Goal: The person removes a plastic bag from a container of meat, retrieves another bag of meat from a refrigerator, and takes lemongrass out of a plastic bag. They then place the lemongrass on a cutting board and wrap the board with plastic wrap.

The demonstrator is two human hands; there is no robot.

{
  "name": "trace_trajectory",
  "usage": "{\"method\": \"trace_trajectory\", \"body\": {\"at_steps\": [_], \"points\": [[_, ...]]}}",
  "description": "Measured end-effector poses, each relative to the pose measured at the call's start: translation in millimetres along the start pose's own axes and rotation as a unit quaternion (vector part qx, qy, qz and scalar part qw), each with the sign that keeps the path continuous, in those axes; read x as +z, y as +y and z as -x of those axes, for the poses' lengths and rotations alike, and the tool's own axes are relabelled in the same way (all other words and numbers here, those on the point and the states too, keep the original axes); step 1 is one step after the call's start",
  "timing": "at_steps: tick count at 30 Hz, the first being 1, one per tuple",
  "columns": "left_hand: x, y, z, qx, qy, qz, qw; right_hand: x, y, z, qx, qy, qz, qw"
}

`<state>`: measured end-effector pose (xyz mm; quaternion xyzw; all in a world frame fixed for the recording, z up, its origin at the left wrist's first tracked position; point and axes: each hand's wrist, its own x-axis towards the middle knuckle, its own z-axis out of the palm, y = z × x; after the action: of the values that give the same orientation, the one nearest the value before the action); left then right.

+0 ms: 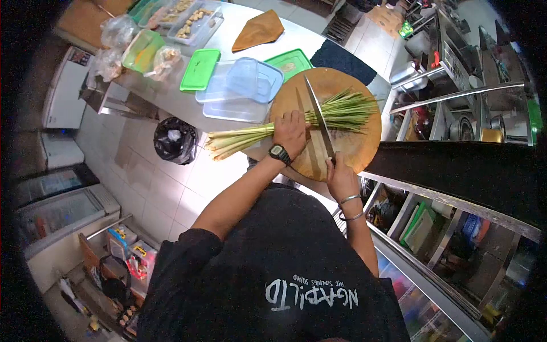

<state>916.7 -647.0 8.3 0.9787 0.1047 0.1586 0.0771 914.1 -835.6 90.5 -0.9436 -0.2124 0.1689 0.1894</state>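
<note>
A bundle of lemongrass stalks (242, 137) lies across a round wooden chopping board (290, 162). Its pale root ends stick out past the board's left edge, while the green leafy ends spread over the right side. My left hand (290, 134), with a watch at the wrist, is closed around the middle of the bundle. In my right hand (343, 178) is the handle of a long kitchen knife (319, 114). The blade points away from me and lies across the stalks, just right of my left hand.
Clear plastic lids (233, 108) and a green lid (200, 69) lie left of the board. Behind are a brown cloth (259, 29) and a dark towel (343, 61). Food containers (196, 25) stand at the far left. A black-lined bin (175, 142) is on the floor.
</note>
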Motion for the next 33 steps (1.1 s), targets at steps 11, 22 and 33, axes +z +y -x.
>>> {"method": "trace_trajectory", "body": {"at_steps": [11, 22, 33], "points": [[3.0, -2.0, -1.1, 0.012, 0.043, -0.016, 0.999, -4.1, 0.8, -2.6, 0.003, 0.043, -0.009, 0.999], [3.7, -2.4, -0.9, 0.008, 0.025, -0.021, 0.999, -10.8, -1.6, -2.4, -0.008, 0.014, -0.007, 1.0], [4.2, -1.9, -1.4, 0.006, 0.014, -0.004, 1.0, -8.3, -1.0, -2.5, 0.012, 0.005, -0.017, 1.0]]}}
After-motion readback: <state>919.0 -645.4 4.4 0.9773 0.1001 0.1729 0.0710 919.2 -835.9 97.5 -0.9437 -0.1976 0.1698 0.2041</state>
